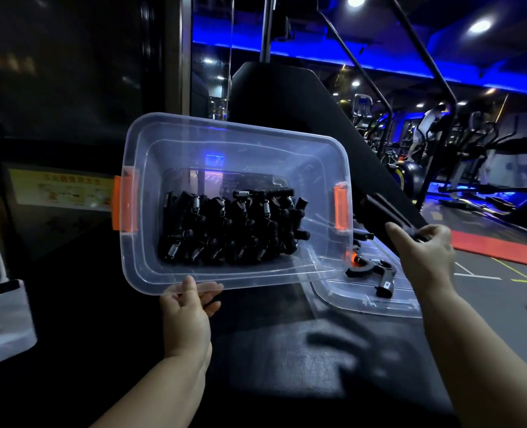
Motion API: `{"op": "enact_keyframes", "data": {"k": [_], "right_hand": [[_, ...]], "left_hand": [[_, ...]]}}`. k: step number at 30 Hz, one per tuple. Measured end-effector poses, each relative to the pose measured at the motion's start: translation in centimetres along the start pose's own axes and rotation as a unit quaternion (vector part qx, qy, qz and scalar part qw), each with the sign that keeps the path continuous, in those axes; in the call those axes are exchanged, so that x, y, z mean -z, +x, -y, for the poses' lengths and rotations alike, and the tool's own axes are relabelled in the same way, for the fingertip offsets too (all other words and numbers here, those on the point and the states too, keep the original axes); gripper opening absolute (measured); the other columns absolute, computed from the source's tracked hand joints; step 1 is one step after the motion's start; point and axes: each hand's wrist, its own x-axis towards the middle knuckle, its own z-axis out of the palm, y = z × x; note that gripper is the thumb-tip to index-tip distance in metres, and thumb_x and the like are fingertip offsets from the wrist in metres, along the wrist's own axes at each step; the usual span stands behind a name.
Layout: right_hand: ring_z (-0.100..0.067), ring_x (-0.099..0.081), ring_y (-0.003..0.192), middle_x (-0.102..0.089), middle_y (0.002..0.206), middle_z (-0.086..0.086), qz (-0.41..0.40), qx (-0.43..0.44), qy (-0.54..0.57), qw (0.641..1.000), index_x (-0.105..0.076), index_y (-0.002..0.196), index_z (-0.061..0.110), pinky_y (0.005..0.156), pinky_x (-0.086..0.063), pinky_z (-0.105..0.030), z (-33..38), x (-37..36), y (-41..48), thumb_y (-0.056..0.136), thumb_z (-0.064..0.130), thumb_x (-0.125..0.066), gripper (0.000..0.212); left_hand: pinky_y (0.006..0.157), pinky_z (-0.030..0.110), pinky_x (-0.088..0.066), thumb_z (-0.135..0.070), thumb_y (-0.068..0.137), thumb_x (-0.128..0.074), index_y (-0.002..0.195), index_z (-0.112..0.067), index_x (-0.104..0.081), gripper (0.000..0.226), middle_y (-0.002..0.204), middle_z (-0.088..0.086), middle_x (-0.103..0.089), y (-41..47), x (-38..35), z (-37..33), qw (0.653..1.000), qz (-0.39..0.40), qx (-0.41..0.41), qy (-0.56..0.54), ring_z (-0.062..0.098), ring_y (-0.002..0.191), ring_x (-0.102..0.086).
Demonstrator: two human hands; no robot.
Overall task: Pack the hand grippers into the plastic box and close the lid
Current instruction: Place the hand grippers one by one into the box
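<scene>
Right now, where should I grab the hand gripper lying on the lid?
Probably the black handle pointing toward you, from above on the right: the hand gripper lies flat on the lid, that handle juts free, and the box crowds its left.

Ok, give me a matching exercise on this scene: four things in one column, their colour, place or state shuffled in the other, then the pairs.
1 plastic box
2 lid
3 right hand
4 latches

A orange
B grips a hand gripper
C lies beside the box with a loose hand gripper on it
D tilted, near rim held by the left hand

Pairs: 1-D, 2-C, 3-B, 4-A
</scene>
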Motion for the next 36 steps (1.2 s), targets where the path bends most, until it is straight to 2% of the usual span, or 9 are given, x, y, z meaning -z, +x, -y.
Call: {"op": "enact_keyframes", "data": {"k": [3, 6, 9, 13, 20, 25, 29, 32, 36], "right_hand": [[-0.021, -0.052, 0.094, -0.056, 0.108, -0.006, 0.029, 0.050, 0.049, 0.997, -0.049, 0.102, 0.021, 0.077, -0.037, -0.028, 2.6, -0.9, -1.2, 0.059, 0.063, -0.066, 0.063], [-0.015, -0.051, 0.094, -0.057, 0.111, -0.004, 0.054, 0.097, 0.065, 0.992, -0.053, 0.106, 0.022, 0.074, -0.035, -0.021, 4.9, -2.1, -2.5, 0.063, 0.055, -0.074, 0.058], [-0.015, -0.054, 0.096, -0.058, 0.111, -0.003, 0.085, 0.133, 0.052, 0.986, -0.054, 0.106, 0.026, 0.079, -0.037, -0.025, 6.5, -3.7, -3.6, 0.062, 0.053, -0.077, 0.057], [-0.017, -0.059, 0.090, -0.061, 0.102, -0.001, 0.128, 0.154, 0.043, 0.979, -0.054, 0.101, 0.030, 0.077, -0.046, -0.029, 8.1, -6.5, -5.2, 0.053, 0.065, -0.070, 0.061], [-0.009, -0.047, 0.096, -0.052, 0.111, 0.003, 0.197, 0.189, 0.014, 0.962, -0.055, 0.109, 0.023, 0.083, -0.037, -0.024, 11.6, -12.0, -7.5, 0.067, 0.051, -0.077, 0.055], [-0.012, -0.046, 0.094, -0.050, 0.112, 0.001, 0.242, 0.207, -0.008, 0.948, -0.054, 0.112, 0.025, 0.079, -0.035, -0.025, 15.5, -16.2, -8.0, 0.069, 0.056, -0.072, 0.056], [-0.016, -0.051, 0.096, -0.050, 0.111, 0.000, 0.266, 0.210, -0.028, 0.940, -0.052, 0.109, 0.028, 0.079, -0.040, -0.027, 17.8, -19.6, -8.4, 0.068, 0.059, -0.070, 0.055], [-0.021, -0.055, 0.100, -0.052, 0.111, -0.001, 0.281, 0.210, -0.055, 0.935, -0.052, 0.108, 0.026, 0.086, -0.046, -0.033, 18.5, -21.5, -8.5, 0.068, 0.061, -0.069, 0.056], [-0.022, -0.055, 0.102, -0.053, 0.111, -0.003, 0.300, 0.224, -0.063, 0.925, -0.053, 0.107, 0.024, 0.090, -0.046, -0.033, 18.8, -23.8, -8.6, 0.068, 0.060, -0.067, 0.056]], "left_hand": [[0.065, 0.029, -0.048, -0.027, 0.103, -0.035, 0.113, -0.008, -0.044, 0.024, 0.081, 0.011, -0.069, -0.2, 0.0, -0.2, 1.000, -0.002, 0.003, -0.006, 0.024, 0.084, -0.068], [0.066, 0.029, -0.048, -0.027, 0.103, -0.035, 0.100, -0.016, -0.043, 0.014, 0.078, 0.007, -0.069, -0.3, 0.0, -0.2, 1.000, -0.003, 0.006, -0.008, 0.022, 0.082, -0.068], [0.066, 0.028, -0.049, -0.027, 0.103, -0.036, 0.098, -0.017, -0.044, 0.014, 0.077, 0.006, -0.070, -0.3, 0.1, -0.3, 1.000, -0.003, 0.009, -0.009, 0.021, 0.082, -0.069], [0.066, 0.028, -0.048, -0.028, 0.102, -0.037, 0.096, -0.019, -0.044, 0.013, 0.071, 0.001, -0.071, -0.2, 0.1, -0.2, 1.000, -0.002, 0.017, -0.013, 0.020, 0.080, -0.069], [0.067, 0.029, -0.047, -0.027, 0.102, -0.038, 0.094, -0.020, -0.043, 0.012, 0.077, 0.004, -0.071, -0.2, 0.3, -0.3, 0.999, -0.004, 0.033, -0.017, 0.020, 0.079, -0.067], [0.065, 0.027, -0.048, -0.024, 0.102, -0.040, 0.096, -0.020, -0.045, 0.008, 0.071, 0.003, -0.070, -0.2, 0.2, -0.5, 0.999, -0.002, 0.039, -0.028, 0.015, 0.070, -0.067], [0.063, 0.028, -0.047, -0.024, 0.101, -0.040, 0.093, -0.020, -0.042, 0.009, 0.068, 0.004, -0.071, 0.4, 0.3, -0.2, 0.998, -0.003, 0.042, -0.042, 0.012, 0.065, -0.067], [0.058, 0.027, -0.045, -0.019, 0.101, -0.041, 0.090, -0.017, -0.041, 0.011, 0.061, 0.003, -0.069, 0.3, 0.0, -0.3, 0.996, 0.001, 0.048, -0.069, 0.010, 0.057, -0.066], [0.050, 0.018, -0.045, -0.019, 0.101, -0.039, 0.091, -0.013, -0.040, 0.011, 0.060, 0.003, -0.068, 0.4, 0.1, -0.3, 0.995, 0.016, 0.044, -0.086, 0.008, 0.055, -0.064]]}}
